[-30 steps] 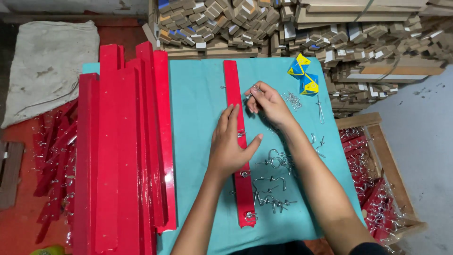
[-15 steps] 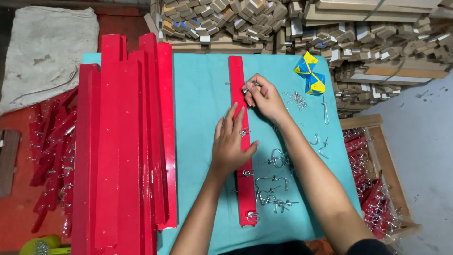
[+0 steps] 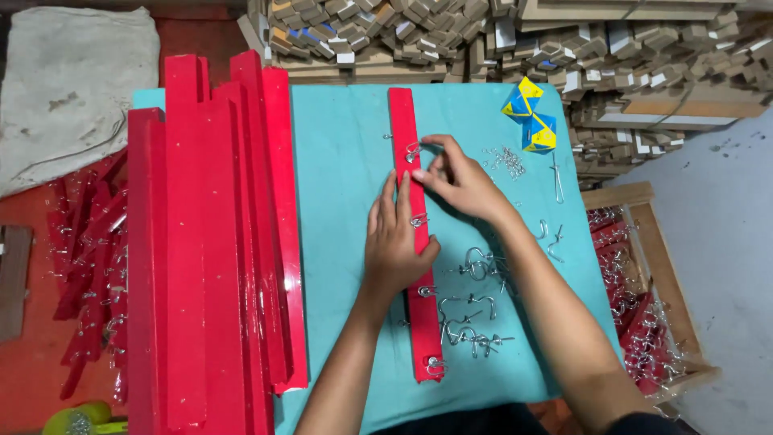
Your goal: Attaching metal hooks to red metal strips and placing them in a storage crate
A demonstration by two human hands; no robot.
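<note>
Flat on the teal bench (image 3: 338, 242), our left hand (image 3: 396, 246) presses the red strip (image 3: 407, 137), fingers spread; our right hand (image 3: 460, 181) pinches a metal hook (image 3: 413, 151) against it.

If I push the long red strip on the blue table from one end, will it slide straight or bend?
The red strip looks rigid and straight, so it would probably slide, not bend. It seems light; the left hand presses it flat. The metal hooks beside it might snag it.
</note>
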